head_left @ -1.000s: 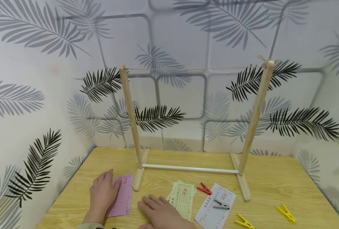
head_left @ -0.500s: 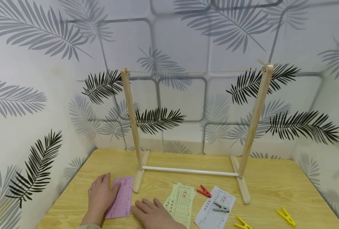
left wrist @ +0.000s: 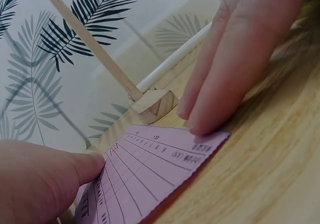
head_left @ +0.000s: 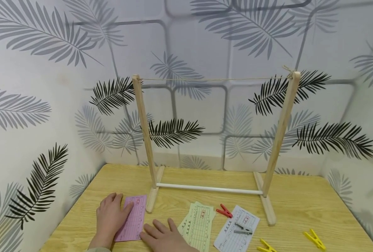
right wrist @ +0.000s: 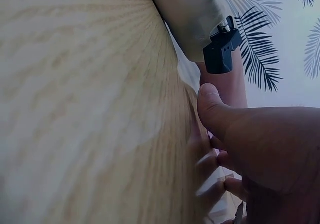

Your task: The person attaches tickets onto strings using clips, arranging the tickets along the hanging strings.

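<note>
Three paper slips lie on the counter (head_left: 299, 206): one pink slip (head_left: 132, 218) at the near left, one pale green slip (head_left: 200, 224) in the middle and one white slip (head_left: 235, 232) to its right. There are four clothes pegs: a red peg (head_left: 225, 211) between the green and white slips, a grey peg (head_left: 243, 229) lying on the white slip, and two yellow pegs (head_left: 314, 238) at the near right.

The left hand (head_left: 110, 218) lies flat with straight fingers on the pink slip's left part; the right hand (head_left: 162, 236), fingers also straight, touches that slip's near right corner, its grip not closed.

The counter is light wood grain. A wooden drying rack (head_left: 213, 140) with a string across its top stands behind the slips, before walls papered with grey and black fern leaves.

Since half a second ago, the right hand has slid slightly left to the pink slip.
</note>
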Demonstrator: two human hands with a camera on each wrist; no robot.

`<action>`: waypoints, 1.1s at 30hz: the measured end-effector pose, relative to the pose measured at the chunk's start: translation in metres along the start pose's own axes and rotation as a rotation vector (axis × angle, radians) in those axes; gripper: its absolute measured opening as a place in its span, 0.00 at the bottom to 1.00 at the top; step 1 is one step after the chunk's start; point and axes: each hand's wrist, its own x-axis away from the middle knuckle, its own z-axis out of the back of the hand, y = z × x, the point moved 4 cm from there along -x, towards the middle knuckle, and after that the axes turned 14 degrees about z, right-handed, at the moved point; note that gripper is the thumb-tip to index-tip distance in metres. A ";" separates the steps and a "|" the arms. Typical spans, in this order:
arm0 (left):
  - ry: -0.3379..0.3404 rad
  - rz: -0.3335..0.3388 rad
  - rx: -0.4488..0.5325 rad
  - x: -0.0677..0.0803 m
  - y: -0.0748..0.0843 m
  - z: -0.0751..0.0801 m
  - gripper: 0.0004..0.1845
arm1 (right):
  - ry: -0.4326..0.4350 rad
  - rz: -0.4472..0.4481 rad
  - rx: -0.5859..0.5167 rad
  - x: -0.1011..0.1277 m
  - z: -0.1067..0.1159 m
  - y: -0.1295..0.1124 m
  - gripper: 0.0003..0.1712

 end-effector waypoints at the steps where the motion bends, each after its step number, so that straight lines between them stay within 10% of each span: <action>1: 0.000 0.000 0.000 0.000 0.000 0.000 0.37 | 0.001 0.001 0.010 -0.001 0.000 0.000 0.44; 33: -0.064 -0.079 0.029 0.000 0.002 0.005 0.34 | 0.002 -0.011 0.111 -0.005 0.005 -0.002 0.41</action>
